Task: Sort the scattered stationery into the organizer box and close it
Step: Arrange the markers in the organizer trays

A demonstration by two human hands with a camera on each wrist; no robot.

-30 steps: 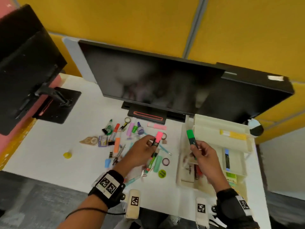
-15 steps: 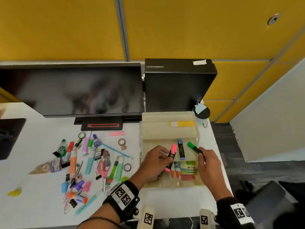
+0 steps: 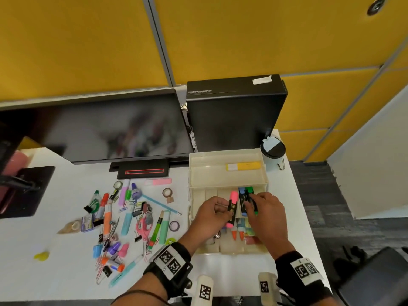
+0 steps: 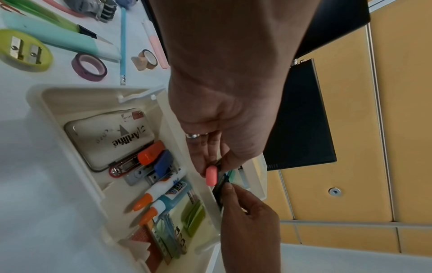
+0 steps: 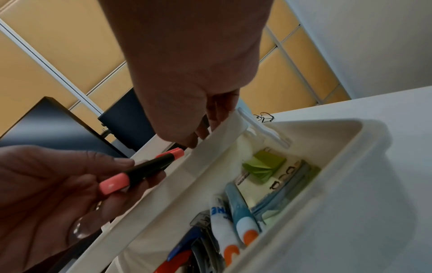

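The cream organizer box (image 3: 195, 217) stands open on the desk's right side, and a yellow highlighter (image 3: 242, 166) lies in its raised lid. My left hand (image 3: 225, 209) pinches a pink highlighter (image 3: 233, 207) over the upper tray's slots. My right hand (image 3: 254, 198) holds a green highlighter (image 3: 250, 192) down in the slot beside a blue highlighter (image 3: 242, 200). In the left wrist view the pink highlighter (image 4: 211, 175) sits above the lower compartment with its glue pens (image 4: 161, 188) and stapler. The right wrist view shows the pink highlighter (image 5: 140, 171); my right fingers (image 5: 217, 112) dip behind the tray wall.
Scattered stationery covers the desk left of the box: pink scissors (image 3: 143, 226), markers, tape rolls, binder clips, a blue pencil (image 3: 161, 204). A monitor (image 3: 110, 129) and a black case (image 3: 234, 115) stand behind. A lidded cup (image 3: 272, 149) sits at the box's far right corner.
Both hands have come together over the box's upper tray. The green highlighter has gone down into the slot beside the blue one, and the pink one has moved closer to the slots.
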